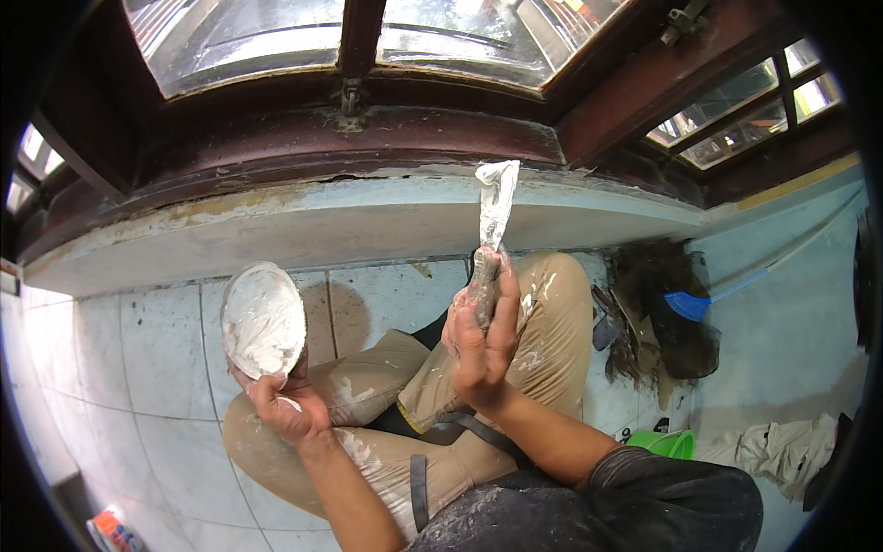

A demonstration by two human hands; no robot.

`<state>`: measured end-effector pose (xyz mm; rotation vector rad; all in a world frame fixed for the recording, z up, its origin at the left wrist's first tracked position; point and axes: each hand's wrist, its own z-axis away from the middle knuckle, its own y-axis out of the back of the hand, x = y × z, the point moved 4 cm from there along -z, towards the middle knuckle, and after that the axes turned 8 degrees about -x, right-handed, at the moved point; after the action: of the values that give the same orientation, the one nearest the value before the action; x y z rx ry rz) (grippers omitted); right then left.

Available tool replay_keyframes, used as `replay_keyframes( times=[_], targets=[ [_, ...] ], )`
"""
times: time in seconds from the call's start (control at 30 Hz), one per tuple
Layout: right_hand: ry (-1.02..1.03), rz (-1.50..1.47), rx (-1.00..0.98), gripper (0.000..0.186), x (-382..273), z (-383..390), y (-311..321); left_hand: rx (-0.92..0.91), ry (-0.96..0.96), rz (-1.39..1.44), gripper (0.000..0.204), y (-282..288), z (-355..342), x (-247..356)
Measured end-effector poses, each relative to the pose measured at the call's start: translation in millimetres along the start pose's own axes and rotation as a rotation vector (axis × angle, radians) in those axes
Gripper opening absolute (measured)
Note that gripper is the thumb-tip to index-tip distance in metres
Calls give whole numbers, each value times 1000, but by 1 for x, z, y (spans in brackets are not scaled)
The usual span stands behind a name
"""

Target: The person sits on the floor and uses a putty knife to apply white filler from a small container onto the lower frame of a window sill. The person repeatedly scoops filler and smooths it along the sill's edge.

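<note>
My left hand (287, 405) grips a round, shallow dish (302, 317) from below. White putty (262, 322) is spread over its inside, and the dish tilts toward me. In my right hand (483, 331) is the handle of a putty knife (485, 276), held blade up. A thick smear of white putty covers the blade, whose tip overlaps the edge of the window ledge (405, 193) in view; I cannot tell whether they touch. My fingers hide part of the handle and the dish's lower rim.
Ahead, dark wooden window frames (460, 133) rise above the low wall. On the right lie a blue broom (688, 304), dark debris (644, 267), a green bucket (676, 444) and a crumpled pale cloth (782, 451). An orange and white container (112, 531) stands at lower left on the tiled floor (175, 359).
</note>
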<state>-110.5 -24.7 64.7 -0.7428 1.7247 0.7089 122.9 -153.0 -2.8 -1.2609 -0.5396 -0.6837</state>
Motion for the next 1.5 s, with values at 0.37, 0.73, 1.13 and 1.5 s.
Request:
replay_keyframes(
  times=[0.37,0.73,1.13,1.5],
  targets=[
    [114,326,4,72,30,-8,-6,-15,13,14,99,5,-1,-6],
    [-75,223,113,82,20,-27,-44,-53,20,24,91,12,-1,-9],
    [-136,-122,38,95,-15,-65,-144,-25,67,114,83,39,-10,-16],
    [-3,5,-150,79,-42,-13,-119,-7,61,140,96,27,-7,-11]
  ],
)
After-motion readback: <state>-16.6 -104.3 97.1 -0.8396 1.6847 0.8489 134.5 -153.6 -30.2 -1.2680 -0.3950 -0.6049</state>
